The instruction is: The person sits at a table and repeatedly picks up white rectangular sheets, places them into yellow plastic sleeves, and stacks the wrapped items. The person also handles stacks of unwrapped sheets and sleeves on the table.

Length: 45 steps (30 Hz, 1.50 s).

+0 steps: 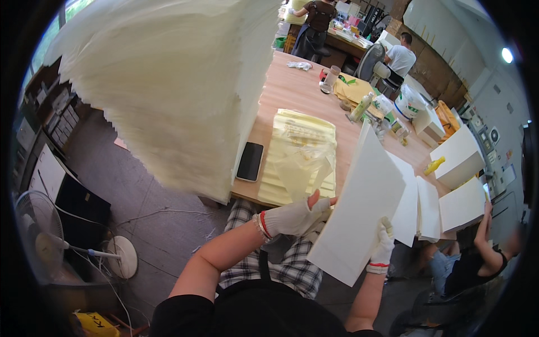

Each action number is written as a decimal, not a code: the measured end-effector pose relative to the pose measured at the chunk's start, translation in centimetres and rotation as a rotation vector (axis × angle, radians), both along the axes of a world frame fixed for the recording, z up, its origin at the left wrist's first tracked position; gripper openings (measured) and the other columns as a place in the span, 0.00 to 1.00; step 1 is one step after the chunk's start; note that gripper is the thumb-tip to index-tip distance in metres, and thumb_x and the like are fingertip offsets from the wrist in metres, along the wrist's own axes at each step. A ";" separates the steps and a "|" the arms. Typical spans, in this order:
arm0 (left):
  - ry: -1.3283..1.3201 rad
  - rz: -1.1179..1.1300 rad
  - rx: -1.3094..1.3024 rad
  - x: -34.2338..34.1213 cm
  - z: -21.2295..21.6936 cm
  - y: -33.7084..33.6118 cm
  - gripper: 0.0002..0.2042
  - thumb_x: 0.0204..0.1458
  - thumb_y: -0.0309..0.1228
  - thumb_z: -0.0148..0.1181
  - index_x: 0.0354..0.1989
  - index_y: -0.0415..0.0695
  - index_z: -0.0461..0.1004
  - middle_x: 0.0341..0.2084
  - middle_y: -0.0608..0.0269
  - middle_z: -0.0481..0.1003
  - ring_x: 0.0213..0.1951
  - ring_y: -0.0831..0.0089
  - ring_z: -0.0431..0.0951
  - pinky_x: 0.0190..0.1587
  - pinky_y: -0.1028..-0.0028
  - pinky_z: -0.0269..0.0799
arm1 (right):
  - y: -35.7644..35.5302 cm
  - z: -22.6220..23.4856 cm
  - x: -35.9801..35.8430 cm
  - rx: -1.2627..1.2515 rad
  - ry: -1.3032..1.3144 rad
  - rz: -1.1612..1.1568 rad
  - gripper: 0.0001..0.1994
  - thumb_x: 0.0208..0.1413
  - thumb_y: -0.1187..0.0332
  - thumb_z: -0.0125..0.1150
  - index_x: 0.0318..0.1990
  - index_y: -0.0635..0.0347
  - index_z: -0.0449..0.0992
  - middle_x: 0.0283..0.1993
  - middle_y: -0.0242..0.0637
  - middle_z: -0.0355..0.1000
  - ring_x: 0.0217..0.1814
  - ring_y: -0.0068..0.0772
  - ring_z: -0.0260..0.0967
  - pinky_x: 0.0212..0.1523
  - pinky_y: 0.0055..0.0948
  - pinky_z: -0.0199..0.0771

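Right grip (383, 247) pinching white sheet (359, 208), long axis upright, tilted

Both gloved hands raised: left hand (292, 218) half-curled, right hand (383, 247) in closed grip.

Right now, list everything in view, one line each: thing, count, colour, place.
paper stack: one, cream, left end of table, towering near the camera
white sheet: one, white, held up in both hands
phone: one, black, table edge beside the stack
yellow sheets under clear plastic: one pile, pale yellow, table centre
wooden table: one, light brown
white boxes: several, white, right side
bottles: a few, mid-table
fan: one, white, floor at left
other people: three, far end and lower right
left hand: white glove, at the sheet's left edge
right hand: white glove, gripping the sheet's lower edge
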<state>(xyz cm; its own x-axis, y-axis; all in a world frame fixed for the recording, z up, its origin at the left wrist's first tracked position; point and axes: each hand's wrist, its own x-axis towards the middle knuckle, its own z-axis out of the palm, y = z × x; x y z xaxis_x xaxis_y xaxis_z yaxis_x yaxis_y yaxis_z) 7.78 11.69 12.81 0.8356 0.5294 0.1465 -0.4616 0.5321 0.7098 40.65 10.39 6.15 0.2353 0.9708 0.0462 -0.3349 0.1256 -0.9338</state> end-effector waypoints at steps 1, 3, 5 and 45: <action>-0.057 -0.034 0.036 0.0 1.0 0.0 0.41 0.52 0.65 0.29 0.68 0.50 0.37 0.64 0.54 0.48 0.54 0.66 0.67 0.47 0.69 0.71 | -0.1 0.2 -1.1 -0.002 0.064 0.052 0.14 0.56 0.73 0.50 0.50 0.62 0.66 0.49 0.43 0.68 0.49 0.33 0.68 0.49 0.35 0.72; -0.111 -0.055 0.049 0.5 2.3 0.1 0.42 0.51 0.66 0.29 0.68 0.50 0.35 0.64 0.53 0.47 0.54 0.62 0.67 0.46 0.66 0.72 | 0.2 -0.2 -1.3 0.024 0.141 0.148 0.14 0.56 0.74 0.49 0.50 0.61 0.66 0.51 0.46 0.67 0.52 0.40 0.68 0.51 0.41 0.71; -0.127 -0.083 0.094 1.1 3.2 0.3 0.43 0.50 0.67 0.31 0.68 0.52 0.31 0.65 0.52 0.46 0.55 0.56 0.66 0.45 0.62 0.73 | 0.0 1.0 -2.9 0.011 0.186 0.166 0.14 0.56 0.73 0.49 0.50 0.61 0.66 0.52 0.46 0.67 0.52 0.40 0.68 0.52 0.40 0.71; -0.058 0.576 -0.112 0.5 -0.2 3.8 0.28 0.48 0.14 0.42 0.60 0.39 0.49 0.52 0.49 0.64 0.54 0.56 0.67 0.55 0.60 0.68 | -1.9 9.4 -5.7 0.409 0.138 -0.259 0.35 0.61 0.54 0.40 0.68 0.49 0.27 0.63 0.51 0.52 0.60 0.45 0.60 0.55 0.41 0.65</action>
